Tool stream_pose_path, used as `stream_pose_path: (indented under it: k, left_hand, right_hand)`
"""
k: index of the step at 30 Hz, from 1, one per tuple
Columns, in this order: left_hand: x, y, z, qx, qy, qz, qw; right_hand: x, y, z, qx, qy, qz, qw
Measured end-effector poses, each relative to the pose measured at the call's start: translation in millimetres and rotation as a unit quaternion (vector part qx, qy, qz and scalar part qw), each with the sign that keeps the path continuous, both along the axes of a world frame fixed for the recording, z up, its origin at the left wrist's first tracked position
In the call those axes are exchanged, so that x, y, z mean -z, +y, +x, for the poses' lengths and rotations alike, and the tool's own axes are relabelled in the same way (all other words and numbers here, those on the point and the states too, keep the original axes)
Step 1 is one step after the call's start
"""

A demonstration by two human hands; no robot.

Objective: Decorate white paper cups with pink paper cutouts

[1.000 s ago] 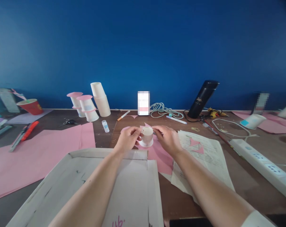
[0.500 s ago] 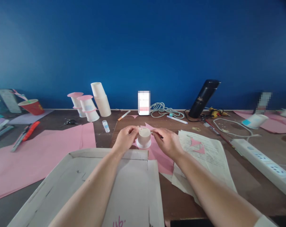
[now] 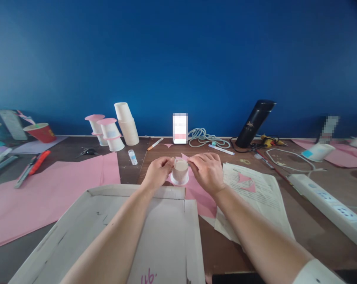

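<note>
A paper cup [image 3: 181, 170] stands upside down, its wide white rim lying on a pink paper sheet [image 3: 202, 201]. My left hand [image 3: 158, 171] is at the cup's upper left edge, thumb and fingers pressed together. Whatever lies between those fingertips is too small to make out. Opposite it, my right hand [image 3: 207, 170] has its thumb and forefinger closed near the cup's upper right edge, with the other fingers bent over. Its fingertips are partly hidden, and I cannot tell what they pinch.
A cardboard box lid [image 3: 166, 236] lies in front. Left are pink sheets [image 3: 78, 185], a utility knife [image 3: 33, 169], a glue stick [image 3: 132, 157] and stacked cups [image 3: 129, 132]. A phone [image 3: 180, 130] stands behind. Right are printed paper [image 3: 264, 197], a black flask [image 3: 255, 122] and a power strip [image 3: 329, 205].
My right hand has turned, its back now facing up more and its fingers raised beside the cup. The left hand and the cup have hardly moved.
</note>
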State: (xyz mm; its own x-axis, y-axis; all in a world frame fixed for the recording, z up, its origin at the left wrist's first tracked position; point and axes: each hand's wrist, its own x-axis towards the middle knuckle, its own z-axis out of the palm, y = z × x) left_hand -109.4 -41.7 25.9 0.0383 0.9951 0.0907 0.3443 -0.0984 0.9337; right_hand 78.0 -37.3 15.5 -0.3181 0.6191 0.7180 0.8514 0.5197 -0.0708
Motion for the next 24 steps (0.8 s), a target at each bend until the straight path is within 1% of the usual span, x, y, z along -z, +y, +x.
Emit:
stream_pose_path:
  k: [6,12,15,19,24]
  left_hand:
    - [1.6,0.6,-0.2,-0.005,0.004,-0.001,1.000]
    - [6.3,2.8,-0.7,0.005,-0.013,0.014,1.000]
    - [7.9,3.9,-0.9,0.013,-0.015,0.020,1.000]
    - [6.7,3.5,-1.0,0.023,-0.021,0.021,0.999]
    - [3.1,1.2,-0.3,0.013,-0.011,0.022,1.000]
  right_hand:
    - [1.8,-0.6,-1.0,0.003,-0.018,0.013,1.000]
    - [1.8,0.1,-0.3,0.022,0.029,-0.023,0.999]
    - [0.7,0.0,0.5,0.026,0.040,-0.028,0.998]
    - [-0.8,-0.6,0.2,0.018,0.033,-0.025,0.999]
    - [-1.8,-2.1,-0.1,0.011,0.017,-0.019,1.000]
